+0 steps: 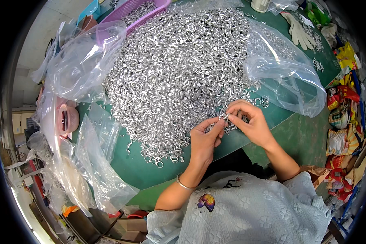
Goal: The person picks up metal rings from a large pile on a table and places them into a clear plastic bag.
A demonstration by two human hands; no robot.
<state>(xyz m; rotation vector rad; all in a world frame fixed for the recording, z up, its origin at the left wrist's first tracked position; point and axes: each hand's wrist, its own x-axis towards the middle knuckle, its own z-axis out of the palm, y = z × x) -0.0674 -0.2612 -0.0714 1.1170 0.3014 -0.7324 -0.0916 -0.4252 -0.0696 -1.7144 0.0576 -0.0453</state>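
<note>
A wide heap of small silver metal rings and curved pieces (174,69) covers much of the table. At the heap's near right edge, my left hand (205,140) and my right hand (252,124) meet fingertip to fingertip. Both pinch a small silver metal piece (226,116) between thumb and finger; its exact shape is partly hidden by the fingers. More loose pieces lie under and around my fingers. A bracelet (185,184) circles my left wrist.
Clear plastic bags (286,77) flank the heap, with another bag (87,61) at left. A purple basket (130,14) holding metal pieces stands at the far left. A glove (300,31) lies far right. The green table (150,179) has a pink container (68,118) at its left edge.
</note>
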